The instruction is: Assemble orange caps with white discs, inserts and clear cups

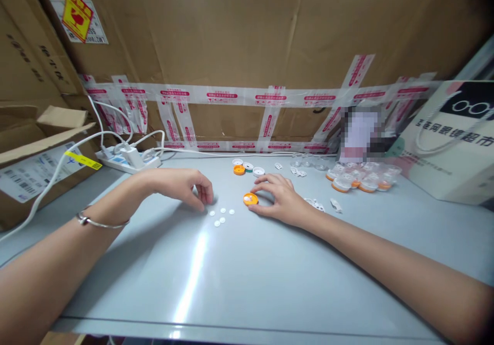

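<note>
My right hand [278, 196] holds a round orange plastic cap [250, 199] by its rim between thumb and fingers, on the grey table. A small white piece sits inside the cap. My left hand [192, 188] hovers just left of several small white discs [223, 210], its fingers loosely bent and a little apart from the thumb. Nothing shows between those fingers. Behind the held cap stand another orange cap [239, 170] and a few white round caps [258, 172]. Small white plastic parts [317, 205] lie partly hidden behind my right wrist.
Clear-topped round pieces with orange bases [363, 176] are heaped at the right, by a paper bag [447, 144]. A power strip [131, 162] with white cables sits at the back left, beside an open carton [42, 165]. A large taped cardboard box [231, 36] walls off the back.
</note>
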Action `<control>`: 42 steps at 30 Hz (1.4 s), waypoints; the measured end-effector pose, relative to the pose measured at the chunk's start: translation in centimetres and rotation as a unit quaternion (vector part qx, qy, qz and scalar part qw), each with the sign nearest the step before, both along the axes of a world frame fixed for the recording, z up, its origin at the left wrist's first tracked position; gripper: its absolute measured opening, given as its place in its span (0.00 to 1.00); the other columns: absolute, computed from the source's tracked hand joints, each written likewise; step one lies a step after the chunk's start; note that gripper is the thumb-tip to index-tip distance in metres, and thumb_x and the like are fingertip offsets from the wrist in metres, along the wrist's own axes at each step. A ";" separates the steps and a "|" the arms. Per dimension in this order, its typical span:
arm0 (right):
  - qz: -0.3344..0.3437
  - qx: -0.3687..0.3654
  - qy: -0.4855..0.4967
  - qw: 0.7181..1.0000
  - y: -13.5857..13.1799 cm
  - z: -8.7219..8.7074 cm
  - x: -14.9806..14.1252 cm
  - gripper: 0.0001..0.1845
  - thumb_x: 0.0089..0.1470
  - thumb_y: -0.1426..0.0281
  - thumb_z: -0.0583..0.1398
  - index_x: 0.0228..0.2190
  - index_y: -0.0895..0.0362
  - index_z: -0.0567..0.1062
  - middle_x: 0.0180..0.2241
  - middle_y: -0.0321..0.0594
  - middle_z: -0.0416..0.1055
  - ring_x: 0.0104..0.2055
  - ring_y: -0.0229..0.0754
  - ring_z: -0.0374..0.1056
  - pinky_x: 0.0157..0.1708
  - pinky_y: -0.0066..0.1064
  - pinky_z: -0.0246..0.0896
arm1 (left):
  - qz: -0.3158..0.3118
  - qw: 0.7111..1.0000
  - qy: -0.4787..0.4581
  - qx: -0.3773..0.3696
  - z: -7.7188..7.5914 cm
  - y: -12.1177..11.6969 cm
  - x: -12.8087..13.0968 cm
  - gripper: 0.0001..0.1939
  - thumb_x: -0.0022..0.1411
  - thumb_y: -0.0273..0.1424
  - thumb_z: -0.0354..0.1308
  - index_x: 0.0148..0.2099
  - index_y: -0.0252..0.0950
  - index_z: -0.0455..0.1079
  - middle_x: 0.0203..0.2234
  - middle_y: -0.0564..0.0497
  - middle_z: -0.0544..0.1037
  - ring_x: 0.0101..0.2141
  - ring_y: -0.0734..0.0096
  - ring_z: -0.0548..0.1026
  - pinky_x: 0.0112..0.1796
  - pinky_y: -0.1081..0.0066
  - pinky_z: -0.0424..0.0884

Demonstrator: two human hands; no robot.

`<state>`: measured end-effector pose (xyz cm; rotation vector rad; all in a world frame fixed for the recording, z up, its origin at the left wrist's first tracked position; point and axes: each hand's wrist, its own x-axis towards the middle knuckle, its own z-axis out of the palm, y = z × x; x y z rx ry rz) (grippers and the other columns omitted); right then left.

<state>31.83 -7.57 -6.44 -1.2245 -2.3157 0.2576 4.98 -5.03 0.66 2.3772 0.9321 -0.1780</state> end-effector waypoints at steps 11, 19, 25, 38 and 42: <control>-0.013 0.062 0.070 0.996 -0.1 1.4 0.5 0.15 0.50 0.58 0.59 0.39 0.51 0.72 0.42 0.41 0.71 0.48 0.47 0.63 0.49 0.43 0.53 | 0.033 0.998 -0.021 0.053 -1.8 -1.0 1.9 0.05 0.49 0.32 0.59 0.30 0.37 0.73 0.22 0.54 0.76 0.23 0.74 0.72 0.22 0.79 0.62; 0.047 0.106 0.178 0.977 -0.9 2.2 0.3 0.06 0.53 0.68 0.58 0.33 0.53 0.74 0.35 0.38 0.74 0.40 0.43 0.69 0.44 0.38 0.61 | 0.095 0.961 -0.192 0.175 -1.7 -2.2 4.1 0.07 0.53 0.27 0.55 0.32 0.35 0.74 0.26 0.53 0.78 0.27 0.74 0.73 0.30 0.77 0.67; 0.123 0.100 0.215 0.964 -1.8 2.5 -0.3 0.07 0.53 0.68 0.58 0.34 0.51 0.75 0.32 0.37 0.75 0.35 0.40 0.71 0.37 0.34 0.66 | 0.146 0.893 -0.387 0.177 -2.8 -4.6 6.8 0.04 0.57 0.27 0.55 0.35 0.34 0.70 0.27 0.52 0.76 0.28 0.75 0.74 0.29 0.76 0.70; 0.009 0.024 0.214 0.976 -1.1 2.3 0.3 0.06 0.49 0.72 0.59 0.30 0.53 0.76 0.30 0.34 0.76 0.32 0.39 0.72 0.35 0.31 0.68 | 0.162 0.916 -0.309 0.199 -4.4 -3.8 6.6 0.10 0.58 0.33 0.56 0.43 0.37 0.68 0.37 0.50 0.76 0.38 0.68 0.74 0.31 0.73 0.70; -0.023 0.014 0.184 0.983 -0.3 1.8 1.1 0.06 0.48 0.73 0.58 0.29 0.55 0.75 0.29 0.34 0.76 0.32 0.39 0.72 0.33 0.30 0.68 | 0.149 0.937 -0.230 0.218 -5.5 -2.4 6.1 0.13 0.57 0.37 0.57 0.43 0.37 0.70 0.40 0.47 0.74 0.41 0.63 0.71 0.39 0.66 0.68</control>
